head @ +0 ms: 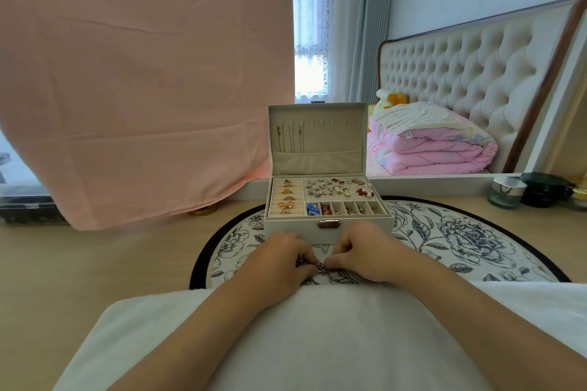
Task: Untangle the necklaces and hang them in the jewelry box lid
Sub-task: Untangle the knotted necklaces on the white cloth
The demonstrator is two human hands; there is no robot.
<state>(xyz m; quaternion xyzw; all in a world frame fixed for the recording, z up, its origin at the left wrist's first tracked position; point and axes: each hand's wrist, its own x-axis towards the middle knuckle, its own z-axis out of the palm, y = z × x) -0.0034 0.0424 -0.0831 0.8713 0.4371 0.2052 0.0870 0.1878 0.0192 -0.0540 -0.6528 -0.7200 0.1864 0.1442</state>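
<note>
Head view: my left hand (281,255) and right hand (359,251) pinch necklace tangle (319,267) between them; lid (317,136) straight ahead.

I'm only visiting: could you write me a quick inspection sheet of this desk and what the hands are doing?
Surface: pale wood tabletop with a round floral mat under the box.
Job's things: jewelry box open, lid upright; hanging necklaces on its left hooks; tangled necklaces between the hands, in front of the box.
Clutter: glass jar and dark container far right; clear box far left.
Grippers: left hand and right hand both pinch the tangle.
Cables: nothing seen.
Surroundings: pink cloth, curtained window, bed with folded pink quilt.
</note>
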